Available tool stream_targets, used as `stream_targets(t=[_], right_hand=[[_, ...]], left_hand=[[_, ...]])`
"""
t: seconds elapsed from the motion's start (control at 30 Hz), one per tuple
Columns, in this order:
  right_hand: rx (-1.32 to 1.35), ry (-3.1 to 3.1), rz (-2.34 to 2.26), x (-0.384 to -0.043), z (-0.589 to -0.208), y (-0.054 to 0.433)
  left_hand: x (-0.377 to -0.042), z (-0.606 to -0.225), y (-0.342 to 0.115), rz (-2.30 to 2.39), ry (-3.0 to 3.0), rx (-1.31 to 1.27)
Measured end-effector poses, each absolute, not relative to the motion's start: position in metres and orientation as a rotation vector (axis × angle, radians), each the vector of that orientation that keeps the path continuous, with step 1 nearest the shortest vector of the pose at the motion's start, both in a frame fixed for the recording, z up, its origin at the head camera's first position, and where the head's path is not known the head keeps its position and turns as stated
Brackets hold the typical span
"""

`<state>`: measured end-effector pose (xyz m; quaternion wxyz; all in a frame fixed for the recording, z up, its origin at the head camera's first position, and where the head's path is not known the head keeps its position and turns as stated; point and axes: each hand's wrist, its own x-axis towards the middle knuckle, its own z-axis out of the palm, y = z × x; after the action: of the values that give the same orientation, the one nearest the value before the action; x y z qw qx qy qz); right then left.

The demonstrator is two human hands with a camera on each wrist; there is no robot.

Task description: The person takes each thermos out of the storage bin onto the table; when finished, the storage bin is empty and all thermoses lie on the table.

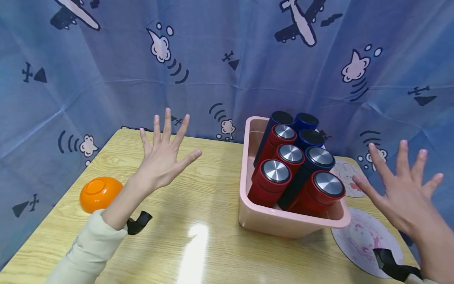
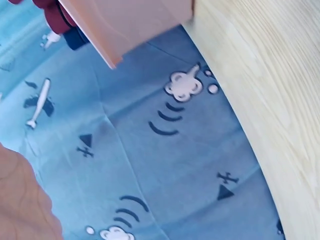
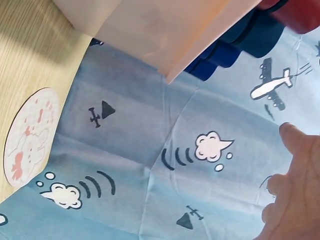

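Observation:
My left hand (image 1: 161, 161) is raised over the left part of the table, fingers straight and spread, holding nothing. Raised in the same way, my right hand (image 1: 404, 193) is to the right of a pink plastic bin (image 1: 280, 227), also touching nothing. Several thermos bottles stand in the bin, some leaning. A red thermos bottle (image 1: 264, 193) and a dark blue thermos bottle (image 1: 299, 185) are among them, with silver or black lids. Nearest my left forearm is an upturned orange bowl (image 1: 95, 195). Only part of the left hand (image 2: 22, 200) shows in the left wrist view.
Beyond the wooden table (image 1: 198, 185) hangs a blue curtain (image 1: 213, 59) with plane and cloud prints. A round mat (image 1: 358, 236) with a pink drawing lies right of the bin, partly under the right wrist strap (image 1: 393, 266). Farther back lies a smaller round mat (image 3: 32, 135).

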<state>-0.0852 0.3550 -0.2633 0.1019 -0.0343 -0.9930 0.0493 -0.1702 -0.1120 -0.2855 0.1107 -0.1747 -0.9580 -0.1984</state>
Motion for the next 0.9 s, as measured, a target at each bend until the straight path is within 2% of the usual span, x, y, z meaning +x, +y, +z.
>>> stream_targets(t=[0.57, 0.9], right_hand=[[0.288, -2.771, 0.393, -0.051, -0.269, 0.333], [0.513, -2.658, 0.684, -0.034, -0.287, 0.323]], left_hand=[[-0.125, -0.279, -0.082, -0.87, -2.675, -0.886], [-0.118, -0.282, -0.08, -1.188, -2.617, -1.077]])
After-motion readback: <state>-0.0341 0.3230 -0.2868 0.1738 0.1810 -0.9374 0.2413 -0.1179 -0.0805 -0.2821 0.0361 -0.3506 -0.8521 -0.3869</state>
